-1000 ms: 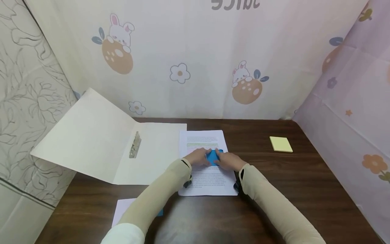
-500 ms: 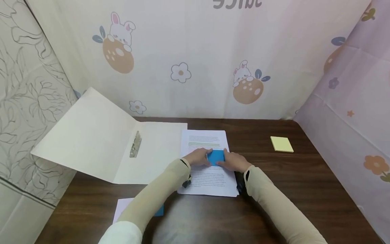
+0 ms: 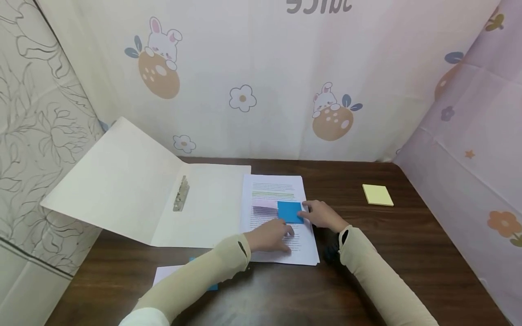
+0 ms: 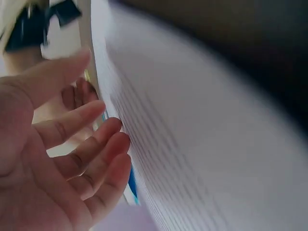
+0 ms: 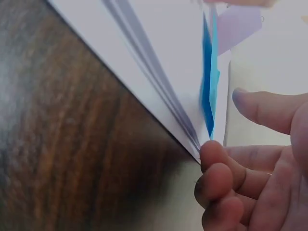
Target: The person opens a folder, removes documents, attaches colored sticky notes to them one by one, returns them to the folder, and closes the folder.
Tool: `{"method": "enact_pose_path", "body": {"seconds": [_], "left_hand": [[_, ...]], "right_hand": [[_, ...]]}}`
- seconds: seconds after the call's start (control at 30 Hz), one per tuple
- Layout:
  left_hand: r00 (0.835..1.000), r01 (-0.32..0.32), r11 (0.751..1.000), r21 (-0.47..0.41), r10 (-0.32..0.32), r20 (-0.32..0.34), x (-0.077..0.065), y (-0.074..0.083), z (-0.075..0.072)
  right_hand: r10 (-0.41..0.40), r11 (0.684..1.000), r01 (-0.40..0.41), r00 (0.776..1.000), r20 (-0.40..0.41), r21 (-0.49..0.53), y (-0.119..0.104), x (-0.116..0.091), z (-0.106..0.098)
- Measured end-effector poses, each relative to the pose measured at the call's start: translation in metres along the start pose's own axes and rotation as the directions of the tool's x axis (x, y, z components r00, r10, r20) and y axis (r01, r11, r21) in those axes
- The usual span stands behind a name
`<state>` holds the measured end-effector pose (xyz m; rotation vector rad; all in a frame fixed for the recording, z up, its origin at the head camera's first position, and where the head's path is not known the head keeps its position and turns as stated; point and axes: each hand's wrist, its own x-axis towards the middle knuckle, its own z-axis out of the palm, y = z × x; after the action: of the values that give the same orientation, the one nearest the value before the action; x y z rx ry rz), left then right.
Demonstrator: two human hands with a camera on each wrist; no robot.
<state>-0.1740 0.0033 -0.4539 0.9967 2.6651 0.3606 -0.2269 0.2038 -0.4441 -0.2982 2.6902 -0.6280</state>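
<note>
A blue sticky note (image 3: 290,212) lies on a stack of printed sheets (image 3: 257,181) in the head view. To its left a lilac sticky note (image 3: 264,203) stands up a little from the page. My left hand (image 3: 269,236) is over the lower half of the page, fingers spread and loosely bent, nothing in them. My right hand (image 3: 324,214) is at the blue note's right edge. In the right wrist view its thumb (image 5: 262,109) stands apart from the fingers, whose tips are right at the paper's edge.
An open white binder (image 3: 212,194) with a metal clip (image 3: 181,194) lies left of the sheets. A yellow sticky note pad (image 3: 377,194) sits at the right. Lilac paper (image 3: 164,273) and a blue piece (image 3: 213,287) show partly under my left sleeve.
Both hands were at the blue note's two sides. The left hand has let go and moved down the page; the right has shifted slightly right, uncovering the lilac note and the blue note.
</note>
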Motion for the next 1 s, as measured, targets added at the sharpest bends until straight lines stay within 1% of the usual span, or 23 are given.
{"method": "enact_pose_path", "body": {"seconds": [0.1, 0.23, 0.37, 0.5, 0.57, 0.67, 0.73, 0.9, 1.0], "left_hand": [[1.000, -0.026, 0.995, 0.095, 0.027, -0.004, -0.008, 0.012, 0.003], [0.998, -0.040, 0.978, 0.204, 0.048, -0.032, -0.015, 0.018, 0.009], [0.997, -0.056, 0.967, 0.250, 0.069, -0.043, -0.018, 0.020, 0.013], [0.996, -0.079, 0.965, 0.249, 0.088, -0.026, -0.019, 0.023, 0.010], [0.993, -0.099, 0.965, 0.243, 0.111, -0.034, -0.020, 0.024, 0.007], [0.987, -0.116, 0.963, 0.243, 0.138, -0.079, -0.021, 0.027, 0.003], [0.981, -0.110, 0.959, 0.261, 0.146, -0.124, -0.021, 0.028, 0.003], [0.966, -0.030, 0.959, 0.280, 0.100, -0.240, -0.024, 0.029, 0.003], [0.951, 0.021, 0.973, 0.230, 0.051, -0.304, -0.026, 0.030, -0.002]], "right_hand": [[-0.001, 1.000, 0.001, 1.000, -0.007, 0.022, 0.001, -0.002, -0.002], [0.006, 0.998, -0.007, 1.000, 0.007, 0.061, 0.003, -0.004, -0.002], [-0.002, 0.995, 0.002, 1.000, 0.000, 0.096, 0.007, -0.007, -0.003], [-0.016, 0.992, 0.018, 1.000, -0.023, 0.125, 0.010, -0.009, -0.007], [-0.017, 0.991, 0.021, 0.999, -0.030, 0.131, 0.012, -0.009, -0.008], [-0.004, 0.989, 0.010, 0.999, -0.039, 0.150, 0.017, -0.009, -0.009], [0.008, 0.986, 0.001, 0.999, -0.053, 0.168, 0.020, -0.009, -0.010], [0.029, 0.974, 0.000, 0.992, -0.126, 0.227, 0.025, -0.011, -0.014], [0.044, 0.965, 0.001, 0.985, -0.166, 0.262, 0.027, -0.013, -0.018]]}}
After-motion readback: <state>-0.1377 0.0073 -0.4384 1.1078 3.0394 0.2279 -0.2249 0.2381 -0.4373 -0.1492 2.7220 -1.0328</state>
